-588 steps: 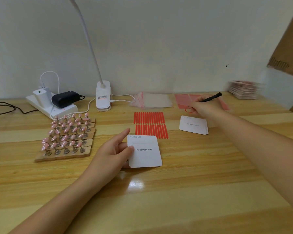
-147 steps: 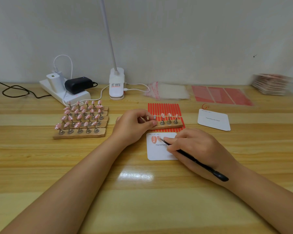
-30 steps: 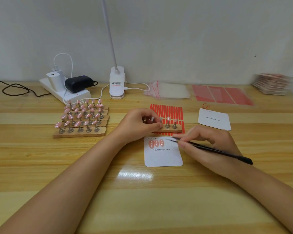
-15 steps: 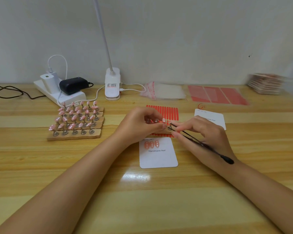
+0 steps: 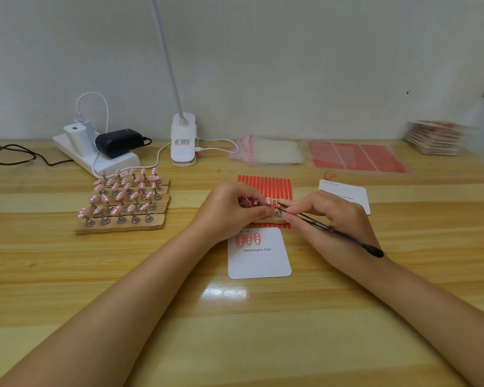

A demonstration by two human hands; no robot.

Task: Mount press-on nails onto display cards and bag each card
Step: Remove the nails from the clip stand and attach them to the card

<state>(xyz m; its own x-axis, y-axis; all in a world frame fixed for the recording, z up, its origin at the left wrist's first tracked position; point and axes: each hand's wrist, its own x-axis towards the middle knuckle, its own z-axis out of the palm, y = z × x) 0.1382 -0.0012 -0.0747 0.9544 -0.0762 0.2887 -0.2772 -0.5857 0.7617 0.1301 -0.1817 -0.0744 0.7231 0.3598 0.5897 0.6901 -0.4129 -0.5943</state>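
Wooden strip (image 5: 266,219) half-hidden under gripping left hand (image 5: 229,210); right hand (image 5: 330,216) pinches tweezers (image 5: 327,229).

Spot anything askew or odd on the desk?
Nothing stands out. Three nails sit in a row on the card. The left hand steadies the wooden strip while the right hand works with tweezers.

A small home craft workbench for handmade press-on nails: a wooden table (image 5: 67,275) against a plain wall, a clip-on desk lamp (image 5: 182,141), a power strip (image 5: 101,160) with chargers, racks of pink nails on stands (image 5: 123,202), printed "Handmade Nail" cards (image 5: 259,254), clear bags (image 5: 266,150)
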